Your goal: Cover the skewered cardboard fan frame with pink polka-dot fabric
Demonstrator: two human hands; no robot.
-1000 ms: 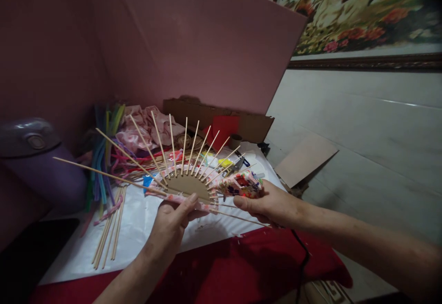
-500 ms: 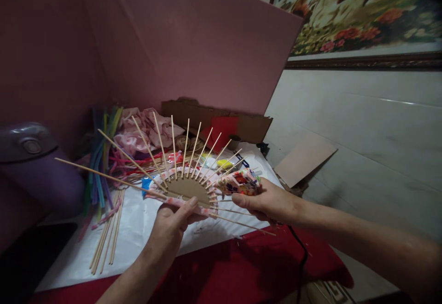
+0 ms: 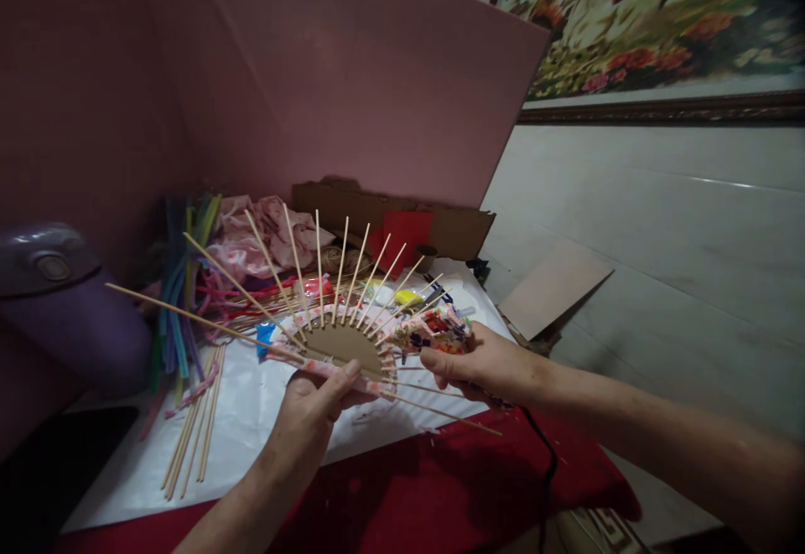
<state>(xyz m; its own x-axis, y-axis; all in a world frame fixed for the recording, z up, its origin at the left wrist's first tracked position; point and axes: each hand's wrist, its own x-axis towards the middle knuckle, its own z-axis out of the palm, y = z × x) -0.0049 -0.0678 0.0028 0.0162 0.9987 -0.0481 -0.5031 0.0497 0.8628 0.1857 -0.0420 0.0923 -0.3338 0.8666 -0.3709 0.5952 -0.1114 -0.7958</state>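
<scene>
My left hand (image 3: 324,403) pinches the lower edge of a cardboard piece (image 3: 345,349) between thumb and fingers. A pink patterned cloth rim runs around its brown middle, and thin wooden sticks (image 3: 319,265) fan outward from it. In my right hand (image 3: 484,361) is a flower-patterned glue gun (image 3: 433,329), a black cord (image 3: 542,432) trailing below. Its front end is at the right side of the cardboard piece, over the stick bases; whether the tip touches them I cannot tell. My fingers hide its handle.
Loose sticks (image 3: 198,432) lie on white paper (image 3: 251,445) over a red cloth (image 3: 390,495). Colourful pipe cleaners (image 3: 176,294), pink fabric (image 3: 251,244) and a cardboard strip (image 3: 459,231) are behind. A purple bottle (image 3: 69,319) stands left; a flat board (image 3: 557,286) leans right.
The glue gun and my right hand have shifted slightly left and down along the rim. My left hand keeps its grip on the cardboard piece, nearly unmoved.
</scene>
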